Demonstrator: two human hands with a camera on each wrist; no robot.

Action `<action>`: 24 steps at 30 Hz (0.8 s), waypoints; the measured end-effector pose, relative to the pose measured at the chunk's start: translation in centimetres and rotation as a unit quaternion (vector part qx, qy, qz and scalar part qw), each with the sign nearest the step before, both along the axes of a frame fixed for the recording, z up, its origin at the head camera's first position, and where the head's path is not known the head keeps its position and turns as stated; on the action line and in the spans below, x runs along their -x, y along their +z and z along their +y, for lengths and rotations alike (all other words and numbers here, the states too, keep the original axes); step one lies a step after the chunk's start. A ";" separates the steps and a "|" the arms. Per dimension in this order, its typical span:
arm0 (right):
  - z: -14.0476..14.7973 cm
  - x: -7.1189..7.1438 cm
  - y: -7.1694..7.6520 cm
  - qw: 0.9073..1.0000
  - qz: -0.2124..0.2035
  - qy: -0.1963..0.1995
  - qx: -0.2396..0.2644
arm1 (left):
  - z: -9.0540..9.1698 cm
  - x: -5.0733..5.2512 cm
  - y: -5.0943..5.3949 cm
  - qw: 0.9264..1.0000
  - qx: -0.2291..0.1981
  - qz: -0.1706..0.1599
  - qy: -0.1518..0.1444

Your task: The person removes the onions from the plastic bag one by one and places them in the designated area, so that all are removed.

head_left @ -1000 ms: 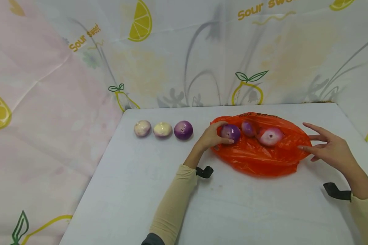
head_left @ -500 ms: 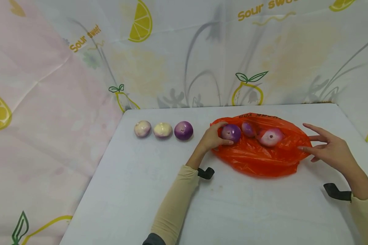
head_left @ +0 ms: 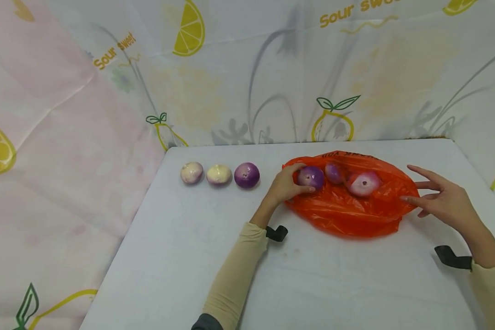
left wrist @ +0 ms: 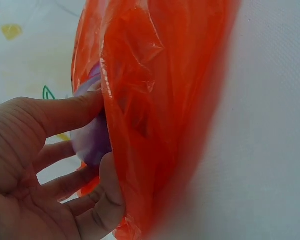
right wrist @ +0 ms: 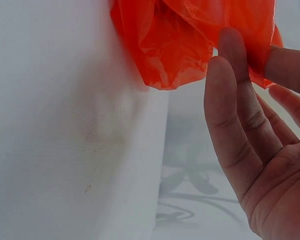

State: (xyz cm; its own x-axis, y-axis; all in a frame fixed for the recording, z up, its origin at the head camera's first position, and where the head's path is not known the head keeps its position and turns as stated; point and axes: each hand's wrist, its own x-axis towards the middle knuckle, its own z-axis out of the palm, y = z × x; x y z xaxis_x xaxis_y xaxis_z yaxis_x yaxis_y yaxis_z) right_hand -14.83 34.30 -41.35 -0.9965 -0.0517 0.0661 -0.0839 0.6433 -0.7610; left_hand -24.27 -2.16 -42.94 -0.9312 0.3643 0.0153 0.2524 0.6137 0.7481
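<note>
An orange plastic bag (head_left: 346, 220) lies on the white table, with purple onions showing in its mouth. My left hand (head_left: 286, 185) reaches in at the bag's left end and grips a purple onion (head_left: 311, 178) between thumb and fingers. In the left wrist view, the bag's edge hides part of that onion (left wrist: 90, 140). Beside it in the bag are a small purple onion (head_left: 334, 173) and a larger pale-pink one (head_left: 364, 184). At the bag's right end, my right hand (head_left: 447, 201) holds the rim lightly between thumb and fingers, index finger extended.
Left of the bag, a whitish onion (head_left: 191, 173), a pale yellow onion (head_left: 219, 175) and a purple onion (head_left: 247, 175) stand in a row on the table (head_left: 181, 256). A lemon-print cloth (head_left: 231, 82) hangs behind the table's far edge.
My left hand and the purple onion in it have shifted very slightly to the right within the bag. The right hand and the row of onions stay in place.
</note>
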 end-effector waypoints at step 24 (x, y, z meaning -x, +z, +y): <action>-0.2 0.0 0.0 1.000 -0.002 -0.005 -0.002 | -3.8 -2.2 4.9 0.995 -0.050 -0.002 -0.089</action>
State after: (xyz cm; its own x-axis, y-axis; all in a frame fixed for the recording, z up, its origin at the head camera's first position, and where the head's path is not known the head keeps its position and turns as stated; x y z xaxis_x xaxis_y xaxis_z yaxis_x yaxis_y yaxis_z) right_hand -14.83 34.06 -41.32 -0.9972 -0.0419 0.0624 -0.0747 0.6474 -0.7585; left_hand -22.08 -6.01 -38.02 -0.8523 0.5200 0.0566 0.3479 0.4827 0.8037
